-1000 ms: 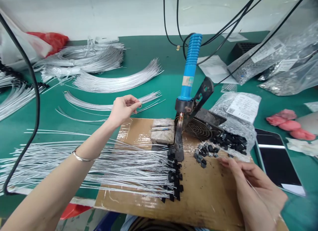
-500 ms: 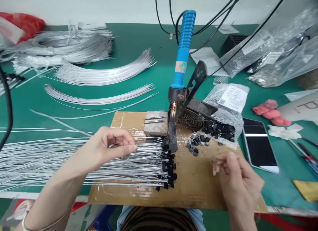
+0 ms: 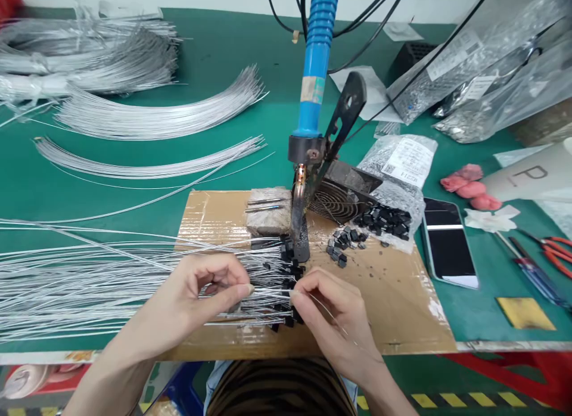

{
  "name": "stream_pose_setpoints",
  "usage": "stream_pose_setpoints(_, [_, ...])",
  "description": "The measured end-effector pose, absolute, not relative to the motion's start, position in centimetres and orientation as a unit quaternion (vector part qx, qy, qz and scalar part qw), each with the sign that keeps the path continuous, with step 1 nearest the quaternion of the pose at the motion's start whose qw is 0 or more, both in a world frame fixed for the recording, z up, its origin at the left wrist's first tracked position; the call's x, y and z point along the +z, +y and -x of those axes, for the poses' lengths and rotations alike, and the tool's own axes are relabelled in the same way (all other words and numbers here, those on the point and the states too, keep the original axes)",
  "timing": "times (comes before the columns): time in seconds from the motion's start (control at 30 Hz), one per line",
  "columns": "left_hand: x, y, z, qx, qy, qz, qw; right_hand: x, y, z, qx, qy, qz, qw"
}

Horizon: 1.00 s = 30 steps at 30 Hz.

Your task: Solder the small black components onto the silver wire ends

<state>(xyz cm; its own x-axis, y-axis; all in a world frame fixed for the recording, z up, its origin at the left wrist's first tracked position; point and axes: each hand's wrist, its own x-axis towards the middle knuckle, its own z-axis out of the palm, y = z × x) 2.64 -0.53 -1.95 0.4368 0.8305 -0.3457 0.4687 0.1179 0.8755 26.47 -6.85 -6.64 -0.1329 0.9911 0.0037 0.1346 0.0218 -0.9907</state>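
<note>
My left hand (image 3: pixel 203 291) pinches a thin white wire (image 3: pixel 271 291) between thumb and fingertips, above a spread of similar white wires (image 3: pixel 89 291). My right hand (image 3: pixel 335 312) is closed in a pinch on that wire a little to the right, and a thin strand trails back over its palm. Just behind the fingertips, small black blocks (image 3: pixel 286 249) cap the right ends of the spread wires. A soldering iron with a blue handle (image 3: pixel 315 76) stands in a black metal holder (image 3: pixel 346 109) beyond my hands, tip pointing down.
Cardboard (image 3: pixel 402 309) lies under the work. Loose black blocks (image 3: pixel 384 220) spill from a clear bag (image 3: pixel 402 160) beside a round fan grille (image 3: pixel 335 200). A phone (image 3: pixel 449 243) and orange-handled pliers (image 3: pixel 558 249) lie right. Wire bundles (image 3: pixel 165 118) lie at the back left.
My right hand has moved left from the cardboard's right side and now meets the wire by my left hand. The camera view has shifted, so the bench appears higher and further left.
</note>
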Motion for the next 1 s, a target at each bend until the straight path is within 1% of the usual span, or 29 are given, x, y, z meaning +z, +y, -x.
stream_pose_setpoints(0.13, [-2.1,-0.5,-2.4,0.151,0.498,-0.643,0.562,-6.9,-6.9,-26.6,0.469,-0.598,0.475,0.443])
stream_pose_setpoints(0.37, [-2.1,-2.4,-4.6,0.118,0.510,-0.689,0.501,-7.0,-7.1,-26.3,0.462,-0.616,0.465,0.436])
stream_pose_setpoints(0.47, [-2.3,-3.2,-5.9,0.123,0.498,-0.708,0.485,-7.3,-7.2,-26.2,0.452,-0.622,0.463,0.441])
stream_pose_setpoints(0.57, [-2.7,-3.3,-6.8,0.131,0.505,-0.684,0.510,-7.6,-7.3,-26.2,0.444,-0.621,0.462,0.451])
stream_pose_setpoints(0.7, [-2.9,-2.9,-7.6,0.178,0.506,-0.612,0.581,-7.9,-7.5,-25.7,0.434,-0.605,0.469,0.474])
stream_pose_setpoints(0.77, [-3.0,-2.9,-7.8,0.204,0.513,-0.578,0.601,-7.9,-7.6,-25.5,0.444,-0.558,0.498,0.494])
stream_pose_setpoints(0.87, [-3.4,-2.9,-7.7,0.228,0.534,-0.544,0.606,-7.7,-7.5,-25.9,0.487,-0.405,0.551,0.543])
stream_pose_setpoints(0.93, [-3.7,-2.9,-7.5,0.239,0.543,-0.533,0.604,-7.7,-7.3,-26.5,0.527,-0.312,0.530,0.586])
stream_pose_setpoints(1.0, [-4.0,-2.9,-7.3,0.247,0.545,-0.529,0.602,-7.7,-7.1,-27.1,0.577,-0.268,0.468,0.614])
